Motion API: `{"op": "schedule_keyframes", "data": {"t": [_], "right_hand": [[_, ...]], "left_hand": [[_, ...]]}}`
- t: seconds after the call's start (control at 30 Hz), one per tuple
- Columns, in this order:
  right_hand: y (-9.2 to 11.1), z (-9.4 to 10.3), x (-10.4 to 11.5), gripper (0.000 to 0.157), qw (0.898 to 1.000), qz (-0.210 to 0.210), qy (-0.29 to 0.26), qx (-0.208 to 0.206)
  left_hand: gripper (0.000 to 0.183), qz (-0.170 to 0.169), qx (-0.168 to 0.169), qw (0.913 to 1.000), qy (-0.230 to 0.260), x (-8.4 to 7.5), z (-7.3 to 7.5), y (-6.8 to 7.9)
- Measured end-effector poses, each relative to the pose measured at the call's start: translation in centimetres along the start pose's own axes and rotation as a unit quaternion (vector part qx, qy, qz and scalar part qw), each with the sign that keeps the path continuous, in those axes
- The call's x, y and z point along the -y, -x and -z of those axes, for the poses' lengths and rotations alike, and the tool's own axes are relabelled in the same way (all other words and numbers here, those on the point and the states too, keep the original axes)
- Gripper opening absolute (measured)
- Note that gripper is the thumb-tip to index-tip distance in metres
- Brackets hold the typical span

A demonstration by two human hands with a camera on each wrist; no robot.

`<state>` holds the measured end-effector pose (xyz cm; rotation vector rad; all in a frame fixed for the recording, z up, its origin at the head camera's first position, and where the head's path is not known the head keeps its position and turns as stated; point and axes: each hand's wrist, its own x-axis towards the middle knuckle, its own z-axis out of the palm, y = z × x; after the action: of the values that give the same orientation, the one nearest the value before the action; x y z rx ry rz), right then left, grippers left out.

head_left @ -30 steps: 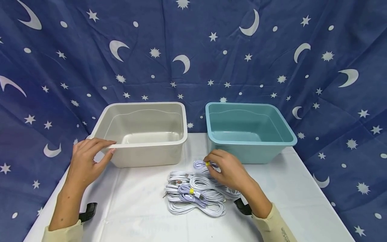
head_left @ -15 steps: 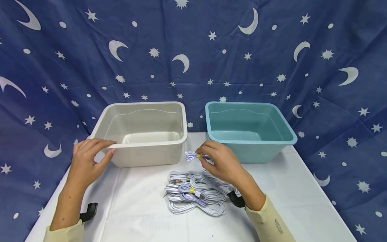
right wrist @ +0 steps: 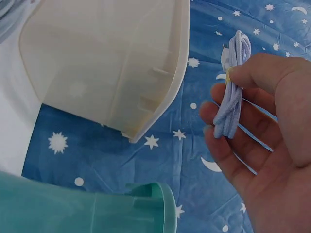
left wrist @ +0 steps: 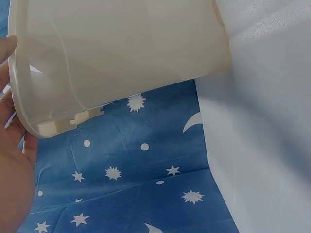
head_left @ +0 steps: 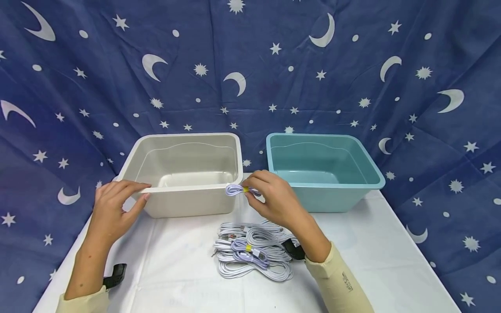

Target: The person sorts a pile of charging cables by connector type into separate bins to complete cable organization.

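Right hand [head_left: 275, 198]: thumb and fingertips pinch a looped lilac cable bundle [head_left: 234, 190] at its yellow tie [right wrist: 228, 75], the loops projecting from either side of the grip. The bundle is held above the table; in the head view it overlaps the right front corner of a beige rectangular plastic bin [head_left: 188, 204], while the right wrist view shows it apart from that bin. Left hand [head_left: 112, 213]: fingers hook over the same bin's front rim near its left corner, thumb against the outer wall. A teal rectangular plastic bin [head_left: 336, 200] stands to the right, just behind the right hand. Nearer the person, a heap of coiled white cables [head_left: 279, 251] lies on the white tablecloth [head_left: 176, 265], a second yellow-tied lilac bundle [head_left: 238, 246] on top. Behind both bins hangs a dark blue curtain [head_left: 250, 48] printed with moons and stars.
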<state>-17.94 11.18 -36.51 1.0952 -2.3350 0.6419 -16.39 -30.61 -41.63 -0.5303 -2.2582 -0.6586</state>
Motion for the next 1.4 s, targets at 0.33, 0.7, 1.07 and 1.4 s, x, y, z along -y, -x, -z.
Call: {"op": "schedule_keyframes", "data": {"t": [0.33, 0.7, 1.07, 1.4], "right_hand": [[-2.6, -0.9, -0.2, 0.016, 0.998, 0.021, -0.033, -0.04], [-5.0, -2.0, 0.0, 0.015, 0.999, 0.0, -0.038, -0.02], [-6.4, -3.7, -0.4, 0.015, 0.999, -0.026, -0.019, 0.017], [-7.1, -4.5, -0.6, 0.02, 1.0, -0.01, -0.007, 0.012]], "left_hand": [[0.029, 0.005, 0.003, 1.0, 0.001, 0.0, 0.1, 0.1], [0.028, 0.005, 0.007, 1.0, -0.003, 0.0, 0.2, 0.0], [0.028, 0.008, 0.004, 1.0, -0.001, 0.1, 0.0, 0.0], [0.028, 0.007, 0.004, 1.0, 0.001, 0.2, 0.0, 0.0]]}}
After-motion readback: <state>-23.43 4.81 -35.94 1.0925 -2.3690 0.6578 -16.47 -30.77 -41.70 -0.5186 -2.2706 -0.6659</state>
